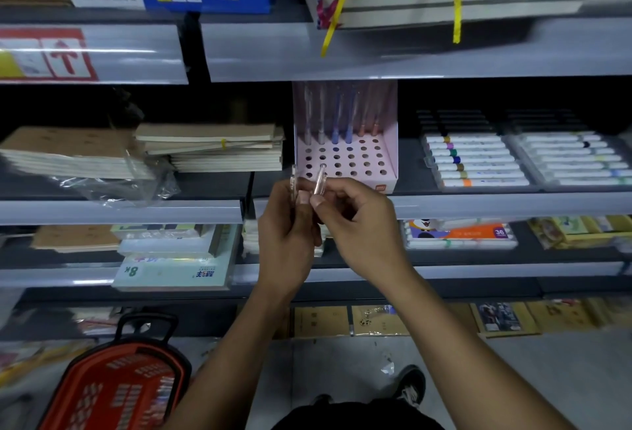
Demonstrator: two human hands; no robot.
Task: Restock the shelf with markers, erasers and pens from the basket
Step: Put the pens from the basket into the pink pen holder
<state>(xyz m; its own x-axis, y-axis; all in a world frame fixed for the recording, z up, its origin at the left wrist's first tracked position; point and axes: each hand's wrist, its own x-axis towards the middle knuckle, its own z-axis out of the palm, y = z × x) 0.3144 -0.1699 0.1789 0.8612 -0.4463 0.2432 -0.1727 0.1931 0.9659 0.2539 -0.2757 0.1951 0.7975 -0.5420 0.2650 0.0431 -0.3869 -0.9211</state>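
Observation:
A pink pen display box with rows of round holes stands on the middle shelf; several pens stand upright in its back row. Just in front of it, my right hand pinches a clear pale pen whose tip points at a front-left hole. My left hand grips another clear pen, upright beside the first. The red basket with a black handle sits on the floor at lower left.
Stacks of notebooks lie left of the pen box, trays of markers to its right. Lower shelves hold paper pads and a marker set. An upper shelf edge overhangs the box. My shoe is on the grey floor.

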